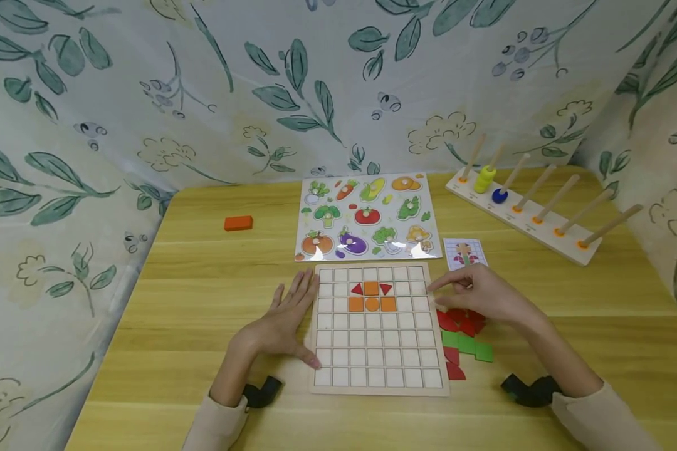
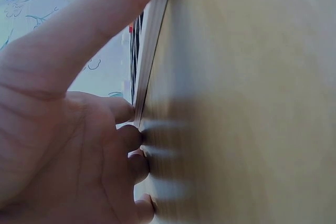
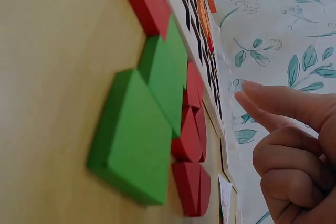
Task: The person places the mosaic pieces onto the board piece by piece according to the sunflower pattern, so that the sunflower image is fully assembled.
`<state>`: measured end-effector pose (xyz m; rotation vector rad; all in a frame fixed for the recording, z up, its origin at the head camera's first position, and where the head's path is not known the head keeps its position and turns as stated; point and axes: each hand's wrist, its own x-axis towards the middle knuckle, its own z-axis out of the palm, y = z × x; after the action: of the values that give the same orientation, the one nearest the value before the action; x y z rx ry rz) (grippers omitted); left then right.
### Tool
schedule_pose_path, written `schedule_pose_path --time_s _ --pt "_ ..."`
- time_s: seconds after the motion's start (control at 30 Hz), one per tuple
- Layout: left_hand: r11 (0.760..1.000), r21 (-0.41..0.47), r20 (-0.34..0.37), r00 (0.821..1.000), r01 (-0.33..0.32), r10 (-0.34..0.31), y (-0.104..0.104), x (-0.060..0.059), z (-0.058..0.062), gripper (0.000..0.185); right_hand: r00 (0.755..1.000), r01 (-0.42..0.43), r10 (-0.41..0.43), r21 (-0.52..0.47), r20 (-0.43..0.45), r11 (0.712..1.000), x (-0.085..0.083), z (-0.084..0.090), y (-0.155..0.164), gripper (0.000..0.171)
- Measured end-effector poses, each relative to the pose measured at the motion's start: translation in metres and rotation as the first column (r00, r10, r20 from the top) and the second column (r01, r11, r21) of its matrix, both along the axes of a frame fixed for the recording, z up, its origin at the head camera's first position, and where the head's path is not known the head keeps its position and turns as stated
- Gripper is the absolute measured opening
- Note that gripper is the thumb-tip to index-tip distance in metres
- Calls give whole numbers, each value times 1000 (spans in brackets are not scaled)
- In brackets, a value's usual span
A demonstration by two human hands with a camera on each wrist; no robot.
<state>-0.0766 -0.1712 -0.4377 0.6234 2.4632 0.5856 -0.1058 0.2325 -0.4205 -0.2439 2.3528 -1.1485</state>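
Note:
A wooden grid board (image 1: 380,376) lies in front of me. Near its top sit orange squares (image 1: 370,288), an orange circle (image 1: 372,304) and two red triangles (image 1: 357,289). My left hand (image 1: 276,326) rests along the board's left side, fingers spread and fairly straight, thumb at the lower left edge. Over the board's right edge, my right hand (image 1: 482,295) has its index finger and thumb extended close together, with nothing visible between them; the other fingers curl in. Beneath and beside it lie loose red pieces (image 1: 454,371) and green squares (image 3: 136,140).
A picture card (image 1: 454,246) lies beyond my right hand. Behind the board is a vegetable puzzle (image 1: 344,203). A peg stand (image 1: 547,228) with yellow and blue rings stands at the back right. An orange block (image 1: 238,223) sits at the back left, before the patterned cloth (image 1: 338,81).

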Motion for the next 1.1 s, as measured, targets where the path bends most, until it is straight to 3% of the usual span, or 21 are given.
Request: schedule_pose_path --time_s 0.27,0.6,0.77,1.1 --pt "1000 -3 5 1000 -3 3 0 0 0 157 1000 9 -9 3 -1 1000 4 -3 23 31" --pt "1000 6 1 1000 5 -5 -1 0 0 156 995 100 -99 42 -16 994 18 -7 74 38" --pt "1000 1 -2 1000 4 -4 -1 0 0 156 997 73 -71 59 -34 996 23 -10 96 43" --pt "1000 8 0 1000 2 -2 0 0 1 156 998 68 -68 117 0 991 19 -13 96 45"
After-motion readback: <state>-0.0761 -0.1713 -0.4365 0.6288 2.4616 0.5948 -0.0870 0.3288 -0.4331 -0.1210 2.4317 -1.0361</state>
